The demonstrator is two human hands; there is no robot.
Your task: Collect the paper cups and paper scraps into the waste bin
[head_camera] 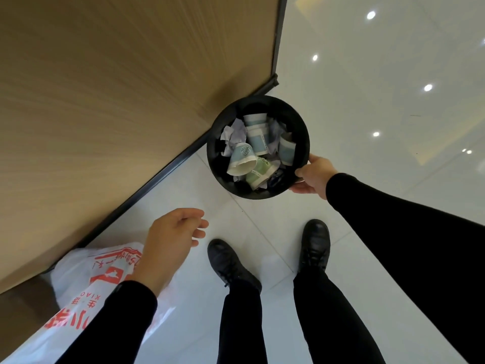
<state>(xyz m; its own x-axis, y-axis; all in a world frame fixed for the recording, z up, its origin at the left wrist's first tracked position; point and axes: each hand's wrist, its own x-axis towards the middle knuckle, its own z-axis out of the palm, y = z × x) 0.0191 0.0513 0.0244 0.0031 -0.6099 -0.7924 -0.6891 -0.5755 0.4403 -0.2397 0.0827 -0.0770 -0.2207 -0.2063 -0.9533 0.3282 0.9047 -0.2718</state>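
Note:
A round black waste bin [299, 127] stands beside the table's corner, over the white tiled floor. Inside lie several paper cups, among them a blue one [242, 158] and a green one [259, 174], with crumpled paper scraps [235, 135] on the left side. My right hand [315, 176] grips the bin's rim at its lower right. My left hand [170, 243] hovers lower left of the bin, fingers apart and holding nothing.
A wooden table top [105, 101] with a black edge fills the upper left. A white plastic bag with red print [86, 279] lies under my left forearm. My two black shoes [228, 261] stand on the glossy floor below the bin.

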